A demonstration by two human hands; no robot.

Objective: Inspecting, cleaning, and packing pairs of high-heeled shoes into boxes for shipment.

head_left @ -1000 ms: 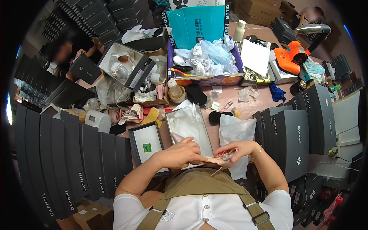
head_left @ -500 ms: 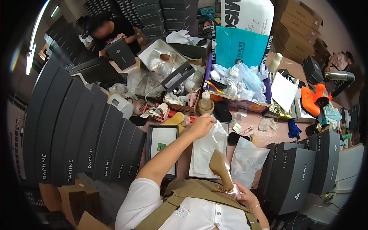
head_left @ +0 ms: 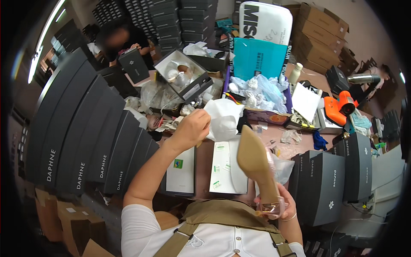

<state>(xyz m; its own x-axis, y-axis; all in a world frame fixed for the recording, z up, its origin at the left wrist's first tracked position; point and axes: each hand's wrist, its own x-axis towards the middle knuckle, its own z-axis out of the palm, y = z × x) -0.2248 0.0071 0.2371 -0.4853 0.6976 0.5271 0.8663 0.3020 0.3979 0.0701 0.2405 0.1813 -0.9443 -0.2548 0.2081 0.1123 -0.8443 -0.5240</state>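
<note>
Holding one beige shoe (head_left: 256, 165) right hand (head_left: 277, 206); left hand (head_left: 193, 127) one white paper wad (head_left: 223, 119).

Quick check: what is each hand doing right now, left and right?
Left hand: closed, holding crumpled white paper.
Right hand: closed, holding a tan high-heeled shoe sole up.

A tan high-heeled shoe (head_left: 257, 165) is held upright above the table edge, its sole turned toward the camera and its pointed toe directed upward. Its heel end is gripped from below by the right hand (head_left: 276, 207), where a clear block heel can be seen. A crumpled wad of white paper (head_left: 223, 119) is held raised over the table, pinched at its left side by the left hand (head_left: 192, 128). The paper and the shoe are apart.
</note>
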